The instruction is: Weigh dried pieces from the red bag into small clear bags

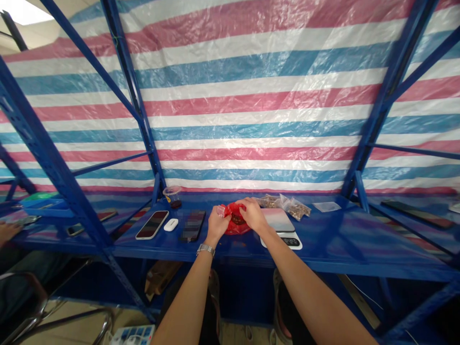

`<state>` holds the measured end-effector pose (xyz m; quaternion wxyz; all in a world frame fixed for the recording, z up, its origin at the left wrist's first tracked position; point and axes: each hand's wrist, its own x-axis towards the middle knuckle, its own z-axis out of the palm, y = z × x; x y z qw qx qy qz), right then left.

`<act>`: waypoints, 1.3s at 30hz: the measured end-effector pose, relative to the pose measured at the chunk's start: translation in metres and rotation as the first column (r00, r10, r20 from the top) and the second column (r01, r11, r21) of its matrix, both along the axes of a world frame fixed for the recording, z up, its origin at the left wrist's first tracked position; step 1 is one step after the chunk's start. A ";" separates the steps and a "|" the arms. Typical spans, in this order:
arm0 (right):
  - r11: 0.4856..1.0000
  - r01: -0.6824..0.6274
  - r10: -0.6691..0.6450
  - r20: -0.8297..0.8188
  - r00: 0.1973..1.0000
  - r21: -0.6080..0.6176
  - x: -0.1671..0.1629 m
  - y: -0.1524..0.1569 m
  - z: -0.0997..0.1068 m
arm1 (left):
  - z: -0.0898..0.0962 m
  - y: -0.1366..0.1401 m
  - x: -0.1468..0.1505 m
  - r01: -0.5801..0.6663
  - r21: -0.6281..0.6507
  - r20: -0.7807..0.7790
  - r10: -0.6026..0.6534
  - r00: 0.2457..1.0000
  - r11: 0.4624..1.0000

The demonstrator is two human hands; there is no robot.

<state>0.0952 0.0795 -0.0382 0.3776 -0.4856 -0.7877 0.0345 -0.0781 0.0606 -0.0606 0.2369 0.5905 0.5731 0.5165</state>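
A red plastic bag rests on the blue shelf, its mouth spread and small brown pieces showing inside. My left hand is closed on the bag's left rim; a watch circles that wrist. On the opposite rim, my right hand grips the red plastic with bent fingers. Beside the right forearm sits a white kitchen scale with a dark display, partly covered by the arm. Behind it lie clear bags of brown pieces. Some crumbs lie near the bag.
Left of the bag are a dark phone, a white earbud case, a white-edged phone and a plastic cup with dark liquid. An empty clear bag lies right. Blue posts frame the shelf. Another person's hand shows far left.
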 end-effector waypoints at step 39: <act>0.951 -0.100 0.151 0.156 0.976 -0.293 0.011 -0.032 -0.001 | -0.008 0.018 -0.018 0.045 0.141 0.170 -0.069 0.983 0.989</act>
